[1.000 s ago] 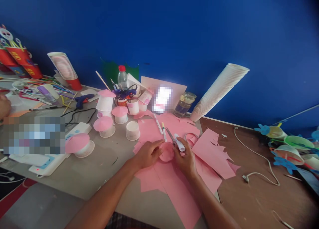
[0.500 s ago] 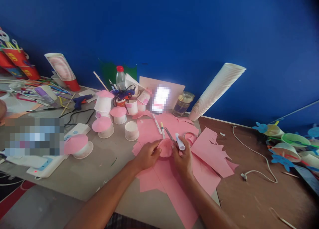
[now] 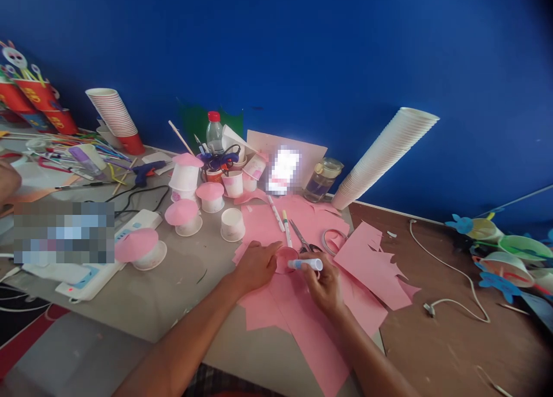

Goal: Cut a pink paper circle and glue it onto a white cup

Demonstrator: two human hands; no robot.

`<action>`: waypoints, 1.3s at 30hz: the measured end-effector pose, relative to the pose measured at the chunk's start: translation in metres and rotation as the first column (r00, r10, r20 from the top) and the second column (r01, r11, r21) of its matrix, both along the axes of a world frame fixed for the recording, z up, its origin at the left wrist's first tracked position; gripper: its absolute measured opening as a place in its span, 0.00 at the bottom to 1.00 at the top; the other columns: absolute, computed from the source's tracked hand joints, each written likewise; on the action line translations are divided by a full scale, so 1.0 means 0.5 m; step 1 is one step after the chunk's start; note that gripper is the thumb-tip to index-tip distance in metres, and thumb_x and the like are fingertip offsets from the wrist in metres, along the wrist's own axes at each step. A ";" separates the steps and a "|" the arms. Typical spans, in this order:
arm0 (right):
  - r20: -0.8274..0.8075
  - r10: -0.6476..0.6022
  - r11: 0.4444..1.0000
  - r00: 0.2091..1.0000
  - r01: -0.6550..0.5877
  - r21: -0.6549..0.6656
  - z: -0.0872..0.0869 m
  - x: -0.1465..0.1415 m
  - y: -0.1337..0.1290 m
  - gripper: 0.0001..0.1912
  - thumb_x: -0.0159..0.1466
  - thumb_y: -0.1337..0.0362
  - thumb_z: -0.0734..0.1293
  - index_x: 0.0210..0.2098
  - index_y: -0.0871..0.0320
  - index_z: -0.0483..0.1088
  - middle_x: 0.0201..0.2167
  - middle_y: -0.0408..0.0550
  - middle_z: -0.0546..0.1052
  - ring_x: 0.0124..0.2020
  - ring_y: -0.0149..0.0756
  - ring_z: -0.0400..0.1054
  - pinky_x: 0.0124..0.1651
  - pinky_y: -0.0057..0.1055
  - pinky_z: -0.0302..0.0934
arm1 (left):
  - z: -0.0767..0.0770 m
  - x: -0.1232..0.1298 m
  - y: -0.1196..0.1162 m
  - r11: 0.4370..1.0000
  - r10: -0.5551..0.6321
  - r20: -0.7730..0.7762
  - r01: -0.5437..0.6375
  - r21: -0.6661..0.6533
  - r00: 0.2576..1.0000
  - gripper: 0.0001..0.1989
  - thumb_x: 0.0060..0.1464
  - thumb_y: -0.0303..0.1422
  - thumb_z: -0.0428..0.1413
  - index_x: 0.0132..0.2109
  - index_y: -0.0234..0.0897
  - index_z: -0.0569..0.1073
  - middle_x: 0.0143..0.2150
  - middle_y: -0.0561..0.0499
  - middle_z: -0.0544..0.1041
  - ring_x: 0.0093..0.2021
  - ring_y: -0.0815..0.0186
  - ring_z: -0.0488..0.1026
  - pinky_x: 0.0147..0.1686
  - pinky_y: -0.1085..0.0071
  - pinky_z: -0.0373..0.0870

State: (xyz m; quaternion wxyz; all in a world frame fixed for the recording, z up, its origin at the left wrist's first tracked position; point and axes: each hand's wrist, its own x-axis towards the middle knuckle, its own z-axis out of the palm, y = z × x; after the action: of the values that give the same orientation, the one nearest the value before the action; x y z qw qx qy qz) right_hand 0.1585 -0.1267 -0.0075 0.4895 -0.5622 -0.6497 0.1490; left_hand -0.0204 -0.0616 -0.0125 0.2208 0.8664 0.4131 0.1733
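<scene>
A small pink paper disc [image 3: 284, 260] lies on larger sheets of pink paper [image 3: 309, 333]. My left hand [image 3: 256, 264] holds the disc at its left edge, index finger stretched along the top and thumb near the side. In my right hand [image 3: 323, 279] is a white tube [image 3: 311, 264] with a pale blue band, either a glue stick or a thick marker. Its tip points left and meets or hovers over the disc; I cannot tell which. Scissors [image 3: 301, 234] lie just beyond my right hand, handles partly hidden. Two slim markers [image 3: 287, 230] rest beside them.
White paper cups with pink tops [image 3: 184, 212] and an uncovered cup [image 3: 233, 223] stand left of the paper. A tall leaning cup stack [image 3: 389, 155] and a glass jar [image 3: 322, 181] are behind. A power strip [image 3: 108, 256] sits left; another person's hand [image 3: 8, 181] shows at the left edge.
The scissors, earlier beside my right fingers, now lie on the paper. My right hand has turned the white tube sideways, its tip toward the disc. The disc has gone from raised and tilted to lying flatter.
</scene>
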 end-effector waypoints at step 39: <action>0.457 0.099 0.995 0.884 -0.087 -0.048 0.003 -0.005 0.018 0.09 0.64 0.64 0.58 0.30 0.58 0.68 0.18 0.43 0.72 0.21 0.33 0.62 0.38 0.34 0.52 | 0.004 -0.002 0.000 0.998 -0.058 -0.058 0.058 0.007 0.997 0.21 0.60 0.26 0.41 0.58 0.39 0.65 0.27 0.52 0.76 0.31 0.63 0.70 0.41 0.66 0.62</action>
State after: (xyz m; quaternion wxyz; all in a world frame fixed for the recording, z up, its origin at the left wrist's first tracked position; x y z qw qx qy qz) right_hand 0.1560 -0.1177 -0.0061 0.3073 -0.5559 -0.7711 0.0438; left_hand -0.0215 -0.0617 -0.0105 0.2100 0.8835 0.3932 0.1437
